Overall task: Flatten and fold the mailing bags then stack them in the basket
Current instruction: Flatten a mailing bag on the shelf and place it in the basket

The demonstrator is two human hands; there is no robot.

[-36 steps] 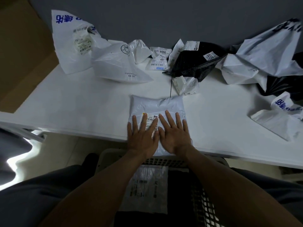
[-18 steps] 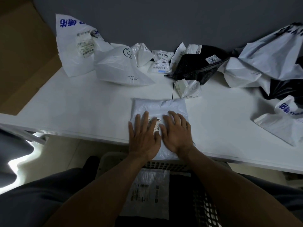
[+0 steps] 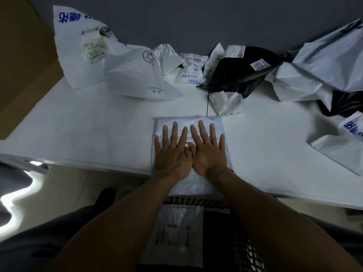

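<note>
Head view: white mailing bag [image 3: 198, 122] flat under left hand [image 3: 172, 154] and right hand [image 3: 208, 152].

The mailing bag [image 3: 196, 119] is showing plain white against the white table [image 3: 88, 130]. A black bag [image 3: 235, 79] is showing a fine dotted pattern, and a white bag [image 3: 78, 52] is carrying blue characters.

Both hands [image 3: 189, 152] flat on bag [image 3: 188, 122] at table [image 3: 88, 134] edge, above basket [image 3: 196, 201].
</note>
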